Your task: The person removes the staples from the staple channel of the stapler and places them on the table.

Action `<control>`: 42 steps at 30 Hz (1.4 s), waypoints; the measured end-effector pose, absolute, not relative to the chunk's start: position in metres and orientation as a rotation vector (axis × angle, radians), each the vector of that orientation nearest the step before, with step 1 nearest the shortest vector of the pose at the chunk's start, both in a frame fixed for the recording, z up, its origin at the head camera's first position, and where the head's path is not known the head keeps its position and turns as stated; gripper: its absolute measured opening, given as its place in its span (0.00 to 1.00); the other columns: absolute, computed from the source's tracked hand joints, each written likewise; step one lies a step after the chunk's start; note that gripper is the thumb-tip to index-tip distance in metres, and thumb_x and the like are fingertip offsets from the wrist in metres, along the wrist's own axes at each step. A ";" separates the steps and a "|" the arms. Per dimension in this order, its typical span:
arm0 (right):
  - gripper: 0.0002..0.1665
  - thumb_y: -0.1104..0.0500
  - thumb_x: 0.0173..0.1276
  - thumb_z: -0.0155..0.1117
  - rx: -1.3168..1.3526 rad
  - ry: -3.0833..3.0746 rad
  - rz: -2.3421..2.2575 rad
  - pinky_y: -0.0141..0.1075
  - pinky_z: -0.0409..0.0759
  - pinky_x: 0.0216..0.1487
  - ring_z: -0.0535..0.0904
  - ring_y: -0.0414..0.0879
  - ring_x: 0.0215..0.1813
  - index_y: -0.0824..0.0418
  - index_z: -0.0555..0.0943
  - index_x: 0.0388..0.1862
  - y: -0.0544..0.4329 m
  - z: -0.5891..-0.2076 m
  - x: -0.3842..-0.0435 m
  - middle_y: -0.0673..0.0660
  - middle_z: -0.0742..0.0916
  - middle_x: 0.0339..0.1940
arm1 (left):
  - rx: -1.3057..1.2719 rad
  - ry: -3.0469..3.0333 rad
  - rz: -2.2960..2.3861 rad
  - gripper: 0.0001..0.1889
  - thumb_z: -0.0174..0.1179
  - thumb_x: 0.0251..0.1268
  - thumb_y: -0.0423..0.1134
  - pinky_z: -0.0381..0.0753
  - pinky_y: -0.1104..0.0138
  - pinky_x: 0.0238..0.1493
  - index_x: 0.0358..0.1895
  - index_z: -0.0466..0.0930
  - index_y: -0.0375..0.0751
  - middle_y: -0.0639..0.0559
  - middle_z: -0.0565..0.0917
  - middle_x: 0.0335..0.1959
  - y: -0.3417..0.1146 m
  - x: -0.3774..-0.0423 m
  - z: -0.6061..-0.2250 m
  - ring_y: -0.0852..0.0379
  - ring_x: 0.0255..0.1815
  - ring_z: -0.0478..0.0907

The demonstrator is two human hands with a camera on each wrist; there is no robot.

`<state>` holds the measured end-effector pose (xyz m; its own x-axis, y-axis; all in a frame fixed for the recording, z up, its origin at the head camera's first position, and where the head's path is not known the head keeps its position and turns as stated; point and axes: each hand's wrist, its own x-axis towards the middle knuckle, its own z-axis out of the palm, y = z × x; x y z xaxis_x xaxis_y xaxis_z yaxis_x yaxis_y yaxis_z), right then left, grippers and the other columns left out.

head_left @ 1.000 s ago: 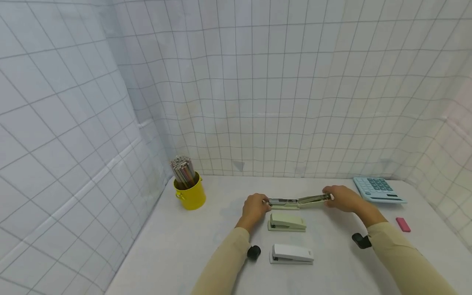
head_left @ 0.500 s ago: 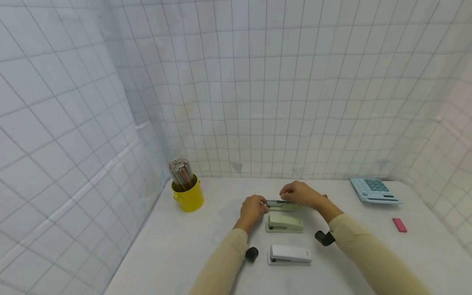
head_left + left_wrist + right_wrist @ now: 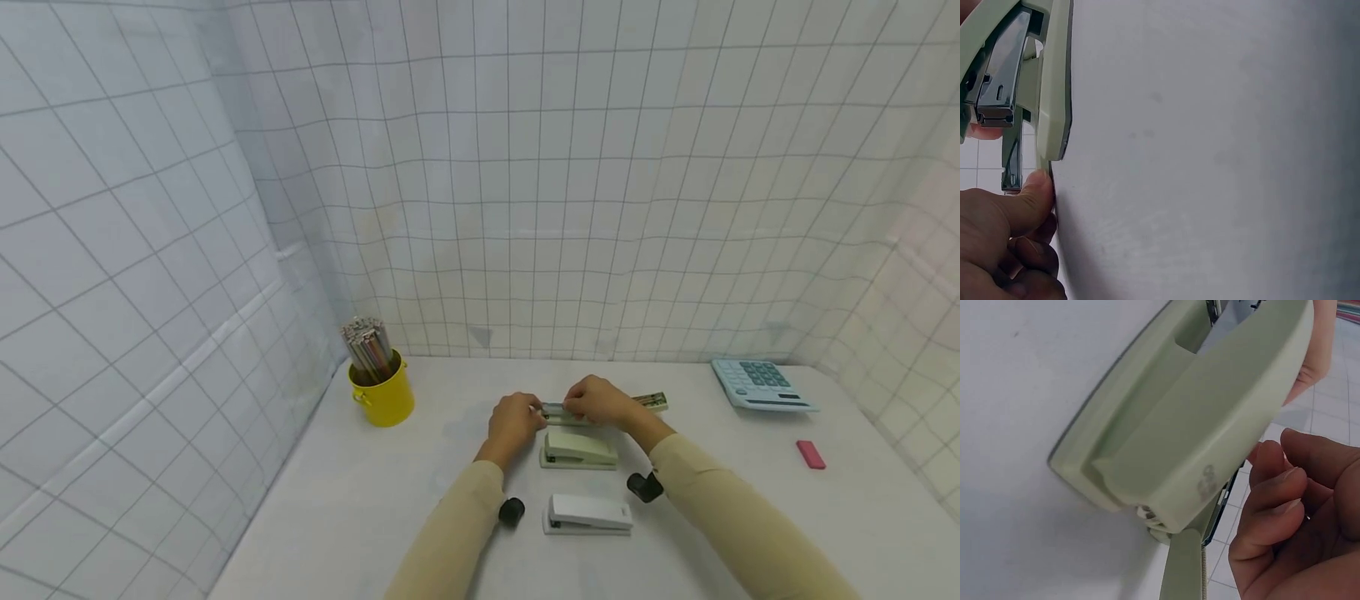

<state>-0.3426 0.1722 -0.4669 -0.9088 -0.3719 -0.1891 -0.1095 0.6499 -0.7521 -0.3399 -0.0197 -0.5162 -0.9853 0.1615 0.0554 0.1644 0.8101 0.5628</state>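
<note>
Nearest on the counter [image 3: 322, 517] sits a white stapler [image 3: 587, 514], then a closed green stapler [image 3: 579, 451]. Just beyond lies an opened green stapler [image 3: 567, 420], its top swung back rightward; the left hand [image 3: 513, 425] pinches its base end, while the right hand [image 3: 596, 402] bends over its middle, whether gripping anything I cannot tell. Farther right rests a blue calculator [image 3: 761, 386].

Middle of the farthest stapler [image 3: 561, 420] out of sight behind the right grip [image 3: 597, 401] in the head view
</note>
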 end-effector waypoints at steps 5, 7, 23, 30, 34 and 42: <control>0.14 0.58 0.76 0.59 -0.381 2.591 -1.056 0.37 0.76 0.33 0.77 0.44 0.31 0.66 0.87 0.47 0.169 -0.469 -0.345 0.56 0.87 0.34 | -0.276 -2.982 -0.914 0.13 0.74 0.59 0.39 0.82 0.56 0.41 0.47 0.89 0.44 0.49 0.89 0.45 -0.021 -0.342 -0.517 0.49 0.44 0.85; 0.14 0.57 0.75 0.60 -0.383 2.601 -1.024 0.37 0.78 0.36 0.79 0.45 0.34 0.65 0.87 0.45 0.167 -0.471 -0.346 0.56 0.88 0.34 | -0.277 -2.981 -0.916 0.12 0.74 0.59 0.39 0.81 0.56 0.40 0.46 0.89 0.44 0.49 0.89 0.45 -0.021 -0.341 -0.517 0.49 0.44 0.84; 0.14 0.62 0.72 0.61 -0.299 2.400 -1.425 0.31 0.61 0.20 0.61 0.38 0.17 0.75 0.85 0.36 0.165 -0.479 -0.337 0.49 0.74 0.15 | -0.307 -2.984 -0.896 0.11 0.73 0.60 0.38 0.81 0.55 0.41 0.46 0.88 0.43 0.48 0.88 0.45 -0.020 -0.339 -0.516 0.49 0.43 0.84; 0.11 0.64 0.73 0.61 -0.269 2.488 -1.450 0.32 0.66 0.22 0.67 0.39 0.18 0.71 0.87 0.40 0.163 -0.483 -0.335 0.51 0.78 0.17 | -0.294 -2.992 -0.895 0.12 0.74 0.60 0.39 0.81 0.56 0.40 0.46 0.88 0.45 0.50 0.89 0.44 -0.020 -0.338 -0.518 0.51 0.42 0.84; 0.09 0.63 0.73 0.63 -0.294 2.538 -1.427 0.33 0.68 0.23 0.67 0.41 0.17 0.70 0.85 0.38 0.158 -0.479 -0.337 0.52 0.77 0.16 | -0.289 -2.988 -0.894 0.11 0.74 0.60 0.40 0.80 0.56 0.39 0.45 0.88 0.45 0.50 0.89 0.44 -0.020 -0.339 -0.519 0.51 0.41 0.83; 0.05 0.64 0.67 0.68 -0.193 2.616 -1.380 0.33 0.77 0.25 0.76 0.41 0.20 0.64 0.85 0.31 0.147 -0.473 -0.343 0.55 0.84 0.20 | -0.272 -2.995 -0.909 0.12 0.74 0.59 0.40 0.81 0.56 0.38 0.46 0.88 0.45 0.50 0.89 0.44 -0.021 -0.340 -0.518 0.50 0.42 0.84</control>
